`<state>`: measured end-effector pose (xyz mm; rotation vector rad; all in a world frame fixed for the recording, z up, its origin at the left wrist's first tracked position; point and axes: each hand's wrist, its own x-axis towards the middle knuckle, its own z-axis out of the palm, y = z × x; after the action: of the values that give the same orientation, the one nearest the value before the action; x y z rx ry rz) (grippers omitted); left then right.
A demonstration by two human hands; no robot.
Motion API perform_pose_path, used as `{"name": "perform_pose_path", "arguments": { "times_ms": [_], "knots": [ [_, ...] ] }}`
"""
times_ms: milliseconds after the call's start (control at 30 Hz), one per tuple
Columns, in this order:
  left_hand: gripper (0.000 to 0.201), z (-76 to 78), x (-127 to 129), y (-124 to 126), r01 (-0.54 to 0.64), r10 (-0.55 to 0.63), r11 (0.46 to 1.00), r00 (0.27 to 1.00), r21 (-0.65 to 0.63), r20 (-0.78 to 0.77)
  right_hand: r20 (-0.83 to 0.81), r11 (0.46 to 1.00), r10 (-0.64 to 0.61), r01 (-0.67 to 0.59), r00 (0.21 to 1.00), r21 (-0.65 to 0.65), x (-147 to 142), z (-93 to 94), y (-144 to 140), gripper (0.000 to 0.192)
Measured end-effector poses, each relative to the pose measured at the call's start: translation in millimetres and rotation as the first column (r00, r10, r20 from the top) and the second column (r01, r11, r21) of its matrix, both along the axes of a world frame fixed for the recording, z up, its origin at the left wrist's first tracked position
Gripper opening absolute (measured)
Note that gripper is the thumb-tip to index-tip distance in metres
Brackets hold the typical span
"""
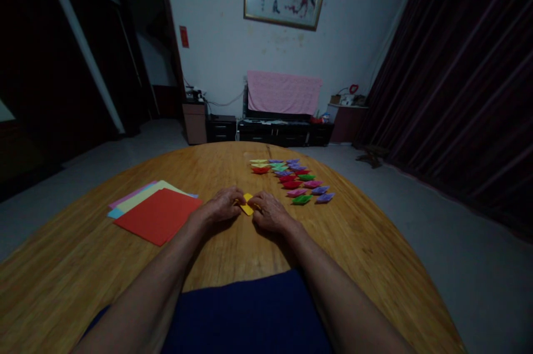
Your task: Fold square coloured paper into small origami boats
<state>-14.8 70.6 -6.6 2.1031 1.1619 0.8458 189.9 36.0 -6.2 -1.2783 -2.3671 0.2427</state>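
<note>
A small folded piece of yellow paper (248, 205) lies on the wooden table between my two hands. My left hand (225, 203) has its fingers closed on the paper's left side. On the opposite side, my right hand (268, 211) grips the paper with bent fingers. Parts of the paper are hidden under the fingertips. Right of my hands stand several folded paper boats (291, 185) in red, green, pink, purple and yellow, set in rough rows.
Sheets of coloured paper lie fanned at the left, with a red sheet (160, 215) on top of yellow, blue and pink ones. The round wooden table (358, 265) curves away at both sides. Beyond it stands a low black cabinet (270, 133) with a pink cloth (285, 93) above.
</note>
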Motion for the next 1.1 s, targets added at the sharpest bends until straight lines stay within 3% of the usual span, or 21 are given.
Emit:
{"name": "perform_pose_path", "arguments": {
  "times_ms": [100,200,400,667,800,933,1100],
  "knots": [
    [0.017,-0.2,0,1,0.061,-0.051,0.993,0.993,0.096,-0.106,-0.006,1.0,0.002,-0.002,1.0,-0.007,1,-1.3,2,0.034],
    [0.014,0.4,4,0,0.075,-0.068,0.987,0.996,0.145,-0.051,-0.016,1.0,-0.006,0.006,1.0,-0.003,0,-2.2,3,0.033],
    [0.016,1.6,9,-6,0.13,-0.104,0.98,0.98,0.152,-0.167,-0.028,1.0,0.021,-0.02,0.999,0.023,0,-2.9,3,0.029],
    [0.02,3.3,8,-17,0.009,0.022,0.988,0.98,0.153,-0.199,-0.044,0.999,0.041,-0.042,0.998,-0.021,2,1.9,3,0.029],
    [0.019,1.6,8,-21,-0.009,0.063,0.976,0.968,0.218,-0.241,-0.057,0.998,0.055,-0.057,0.997,-0.033,3,6.0,-1,0.027],
    [0.021,2.4,8,-27,-0.003,0.118,0.959,0.914,0.283,-0.389,-0.065,0.998,0.051,-0.053,0.997,-0.028,3,6.0,-3,0.023],
    [0.024,4.9,12,-32,-0.093,0.213,0.959,0.86,0.269,-0.464,-0.077,1.0,0.0,0.0,0.997,-0.007,3,3.7,-1,0.023]
  ]
}}
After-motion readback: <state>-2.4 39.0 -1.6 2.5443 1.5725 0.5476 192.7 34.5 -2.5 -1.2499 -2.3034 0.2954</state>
